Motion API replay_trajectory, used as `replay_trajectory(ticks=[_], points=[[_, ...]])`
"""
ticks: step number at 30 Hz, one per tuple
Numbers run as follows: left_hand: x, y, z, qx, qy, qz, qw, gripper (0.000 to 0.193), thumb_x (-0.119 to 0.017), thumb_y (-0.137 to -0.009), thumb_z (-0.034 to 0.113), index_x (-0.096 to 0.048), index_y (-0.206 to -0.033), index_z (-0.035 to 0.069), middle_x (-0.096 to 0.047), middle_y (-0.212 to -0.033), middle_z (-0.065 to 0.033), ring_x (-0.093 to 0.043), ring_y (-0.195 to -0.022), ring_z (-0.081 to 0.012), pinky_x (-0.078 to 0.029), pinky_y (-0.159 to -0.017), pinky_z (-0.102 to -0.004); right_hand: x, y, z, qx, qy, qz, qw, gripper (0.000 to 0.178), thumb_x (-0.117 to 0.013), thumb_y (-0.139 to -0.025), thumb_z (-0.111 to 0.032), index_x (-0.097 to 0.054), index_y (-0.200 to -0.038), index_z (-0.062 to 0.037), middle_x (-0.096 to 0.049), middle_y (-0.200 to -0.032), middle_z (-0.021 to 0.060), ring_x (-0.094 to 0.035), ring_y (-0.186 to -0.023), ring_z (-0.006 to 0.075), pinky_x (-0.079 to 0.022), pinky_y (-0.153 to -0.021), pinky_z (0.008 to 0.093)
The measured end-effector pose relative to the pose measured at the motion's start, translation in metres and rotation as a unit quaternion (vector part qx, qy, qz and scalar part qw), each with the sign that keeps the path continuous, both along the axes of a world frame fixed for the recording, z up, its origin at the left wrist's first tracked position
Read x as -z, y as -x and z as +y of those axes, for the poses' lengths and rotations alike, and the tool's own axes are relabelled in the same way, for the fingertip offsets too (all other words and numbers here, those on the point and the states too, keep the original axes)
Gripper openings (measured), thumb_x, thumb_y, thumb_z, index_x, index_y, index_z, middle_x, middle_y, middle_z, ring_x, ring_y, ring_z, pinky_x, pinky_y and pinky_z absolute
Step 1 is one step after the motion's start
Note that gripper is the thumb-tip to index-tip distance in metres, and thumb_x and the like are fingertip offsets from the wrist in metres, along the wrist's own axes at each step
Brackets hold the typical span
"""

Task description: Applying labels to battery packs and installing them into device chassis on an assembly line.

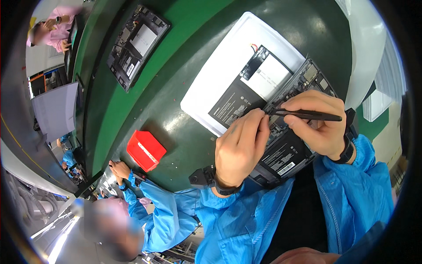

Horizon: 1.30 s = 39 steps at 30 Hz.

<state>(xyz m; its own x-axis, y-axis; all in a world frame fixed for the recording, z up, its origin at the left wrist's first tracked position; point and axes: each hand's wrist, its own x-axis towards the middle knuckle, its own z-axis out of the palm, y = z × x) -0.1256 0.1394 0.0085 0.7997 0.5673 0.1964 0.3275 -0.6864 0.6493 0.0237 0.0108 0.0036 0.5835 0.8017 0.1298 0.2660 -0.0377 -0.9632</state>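
Note:
An opened, dark tablet-like device [281,156] lies tilted before me, its circuit boards and a black battery showing. My right hand [318,127] is closed round a pair of black tweezers [313,115], whose tips point left over the device's middle. Close to those tips, the fingers of my left hand [239,147] are pinched together; whatever they hold is hidden. Just beyond, a white tray [211,79] partly sits under the device's far side. In it lie a black battery pack [235,102] and a white-and-black flat pack [266,78] with thin coloured wires.
A red open bin [146,150] stands on the dark green table to the left. Farther off, another opened device [138,46] rests on a green belt. A co-worker's hands [119,170] and blue sleeve [169,207] are at lower left. White stacked trays [377,103] stand at right.

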Motion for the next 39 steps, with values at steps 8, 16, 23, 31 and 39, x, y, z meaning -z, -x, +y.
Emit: replay_trajectory(ticks=[8, 16, 23, 31, 39], points=[[0.005, 0.006, 0.005, 0.047, -0.096, -0.011, 0.994, 0.022, -0.082, -0.076, -0.002, -0.073, -0.097, -0.002, -0.074, -0.090, -0.0116, -0.075, -0.077, -0.0241, -0.060, -0.066, -0.0303, 0.002, 0.003, 0.002, -0.010, 0.028, -0.014, 0.999, 0.021, -0.081, -0.078, -0.003, -0.076, -0.099, -0.0014, -0.074, -0.086, 0.0080, -0.060, -0.056, 0.0049, -0.043, -0.048, 0.0182], [0.009, 0.009, 0.010, 0.115, -0.145, -0.004, 0.983, 0.026, -0.079, -0.081, 0.004, -0.069, -0.103, -0.008, -0.071, -0.094, -0.0163, -0.073, -0.079, -0.0246, -0.061, -0.064, -0.0311, 0.005, 0.002, 0.005, -0.034, 0.007, -0.055, 0.998, 0.019, -0.079, -0.079, -0.001, -0.076, -0.097, -0.0010, -0.075, -0.090, 0.0128, -0.072, -0.067, 0.0182, -0.055, -0.058, 0.0252], [0.003, 0.006, 0.009, 0.106, -0.135, 0.011, 0.985, 0.025, -0.080, -0.076, -0.006, -0.071, -0.099, -0.007, -0.073, -0.090, -0.0158, -0.074, -0.077, -0.0266, -0.060, -0.064, -0.0328, 0.001, -0.002, 0.004, -0.075, 0.003, -0.041, 0.996, 0.019, -0.079, -0.078, 0.000, -0.076, -0.097, 0.0000, -0.076, -0.093, 0.0155, -0.076, -0.078, 0.0263, -0.061, -0.067, 0.0300], [0.002, 0.008, 0.012, 0.098, -0.099, 0.014, 0.990, 0.025, -0.079, -0.076, -0.006, -0.072, -0.100, -0.006, -0.074, -0.091, -0.0154, -0.075, -0.080, -0.0272, -0.062, -0.067, -0.0325, 0.000, -0.005, 0.005, -0.074, 0.006, 0.025, 0.997, 0.020, -0.079, -0.080, -0.002, -0.076, -0.099, 0.0008, -0.076, -0.093, 0.0142, -0.074, -0.071, 0.0212, -0.057, -0.063, 0.0269], [-0.013, 0.038, 0.029, 0.036, -0.162, 0.034, 0.985, 0.015, -0.075, -0.082, -0.004, -0.076, -0.097, -0.001, -0.076, -0.091, -0.0122, -0.076, -0.081, -0.0254, -0.062, -0.072, -0.0331, 0.004, -0.007, -0.004, -0.011, -0.002, 0.044, 0.999, 0.020, -0.078, -0.080, -0.003, -0.075, -0.100, 0.0003, -0.074, -0.090, 0.0128, -0.068, -0.068, 0.0112, -0.050, -0.059, 0.0214]])
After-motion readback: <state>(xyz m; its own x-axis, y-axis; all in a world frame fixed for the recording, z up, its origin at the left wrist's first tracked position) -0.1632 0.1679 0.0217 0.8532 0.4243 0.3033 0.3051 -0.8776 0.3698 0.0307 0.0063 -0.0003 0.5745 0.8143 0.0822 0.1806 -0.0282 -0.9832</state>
